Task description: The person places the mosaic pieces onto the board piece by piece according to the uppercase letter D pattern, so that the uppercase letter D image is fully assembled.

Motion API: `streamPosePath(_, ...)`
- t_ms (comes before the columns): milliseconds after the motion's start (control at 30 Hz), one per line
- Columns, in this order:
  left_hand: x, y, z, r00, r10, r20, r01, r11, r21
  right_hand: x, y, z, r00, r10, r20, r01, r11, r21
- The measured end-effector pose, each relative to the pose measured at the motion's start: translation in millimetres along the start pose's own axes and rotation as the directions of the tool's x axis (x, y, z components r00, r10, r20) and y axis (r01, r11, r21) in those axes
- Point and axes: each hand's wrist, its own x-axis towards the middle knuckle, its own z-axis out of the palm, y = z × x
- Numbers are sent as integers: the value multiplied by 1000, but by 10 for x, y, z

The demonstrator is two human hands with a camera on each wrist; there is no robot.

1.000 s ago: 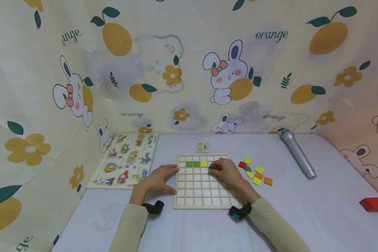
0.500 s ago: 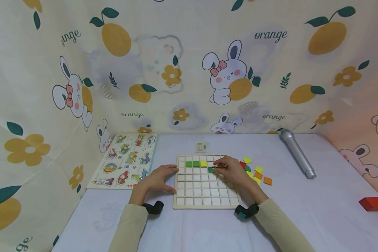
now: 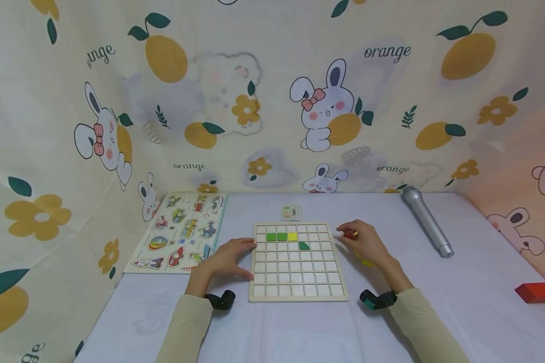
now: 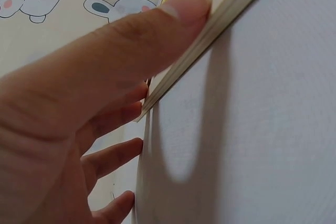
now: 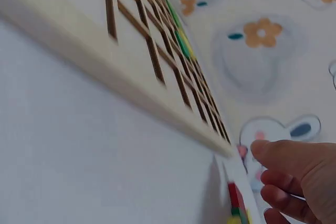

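A square wooden grid board point(image 3: 300, 300) lies on the white table. Two green square tiles point(image 3: 276, 237) and one yellow tile point(image 3: 292, 237) fill cells near its far side, and a green rounded tile point(image 3: 304, 246) sits one row closer. My left hand point(image 3: 227, 258) rests along the board's left edge, its thumb point(image 4: 178, 14) on the rim and its fingers spread. To the right of the board, my right hand point(image 3: 365, 244) hovers over the loose tiles with thumb and fingers apart. A red tile point(image 5: 236, 198) shows below those fingers; most other loose tiles are hidden.
A small pattern card point(image 3: 291, 213) lies behind the board. At the left is a picture puzzle board point(image 3: 181, 232). A silver microphone point(image 3: 428, 222) lies back right, with red blocks point(image 3: 538, 292) at the right edge. Printed cloth point(image 3: 272, 101) hangs behind the table.
My right hand lets go of the green rounded tile on the grid and moves right to the loose tiles. My left hand stays at the board's edge.
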Motion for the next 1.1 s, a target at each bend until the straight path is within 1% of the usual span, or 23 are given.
streamPosePath(200,0,-8,6,1000,-16,0,16,1000,-2,-67,145,-93,999,44,14,-44,999,-25)
streamPosePath(367,-5,6,-1,1000,-30,2,30,1000,3,-72,197,-67,994,104,37,-101,993,-68)
streamPosePath(533,-1,14,8,999,-33,4,33,999,2,-49,229,-22,992,120,46,-114,988,-107)
streamPosePath(733,10,-10,13,999,-32,16,32,999,19,-22,223,6,986,156,58,-147,981,-129)
streamPosePath(933,16,-18,15,999,-37,21,36,999,25,2,198,2,983,172,68,-161,977,-143)
streamPosePath(1100,13,-12,6,999,-43,23,42,999,19,27,150,5,985,157,66,-147,980,-135)
